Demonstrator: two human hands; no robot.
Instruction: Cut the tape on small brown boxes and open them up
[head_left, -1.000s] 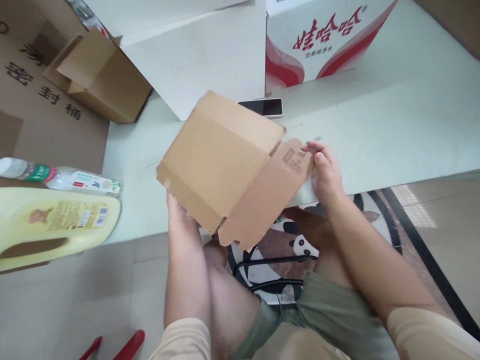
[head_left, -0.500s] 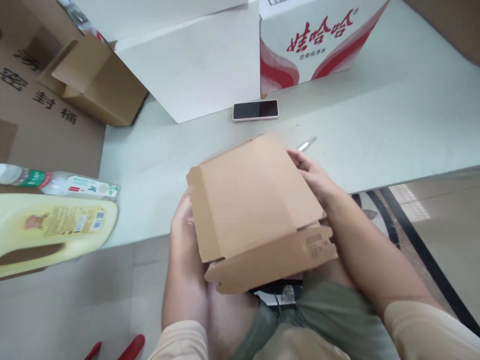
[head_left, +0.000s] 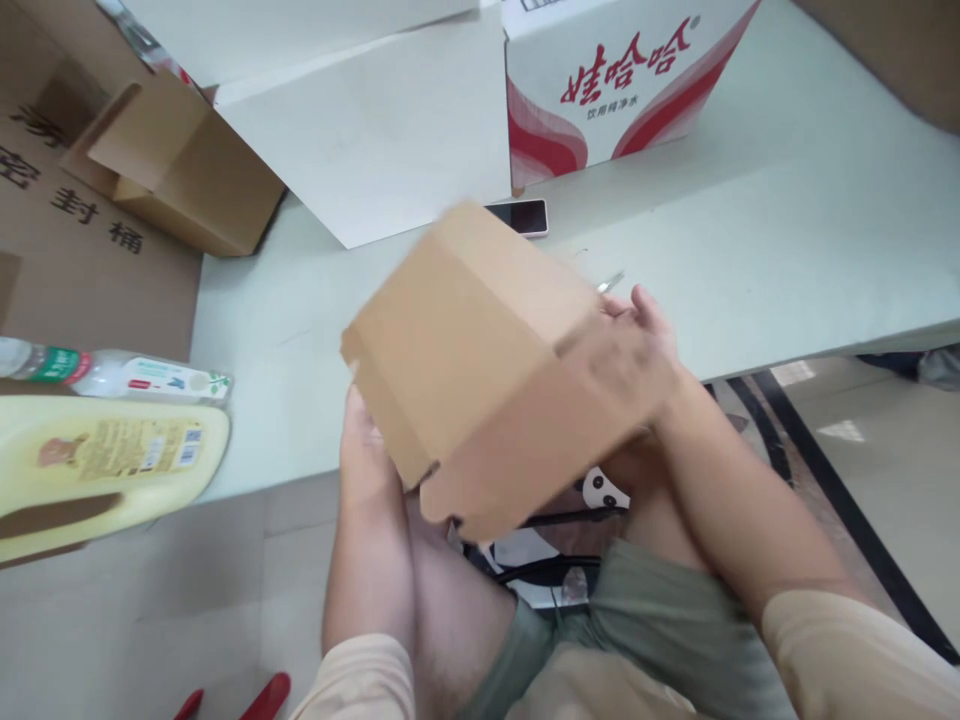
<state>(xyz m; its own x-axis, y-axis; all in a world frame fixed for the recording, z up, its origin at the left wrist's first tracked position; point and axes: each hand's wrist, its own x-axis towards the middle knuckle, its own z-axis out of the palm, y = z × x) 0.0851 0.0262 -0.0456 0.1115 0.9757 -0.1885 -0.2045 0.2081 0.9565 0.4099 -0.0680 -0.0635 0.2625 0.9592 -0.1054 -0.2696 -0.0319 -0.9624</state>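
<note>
Left hand supports the cardboard carton, fingers hidden behind; right hand meets its blurred flap. Can't tell either grip! Carton partly covers the smartphone.

The person wears a pale cream top, its left sleeve and right sleeve both short, loose and wide at the hem. Below it come grey-green shorts in creased cloth, the left thigh bare beyond the hem. The left forearm, right forearm, left hand and right hand are bare too, the fingers partly hidden or blurred.
</note>
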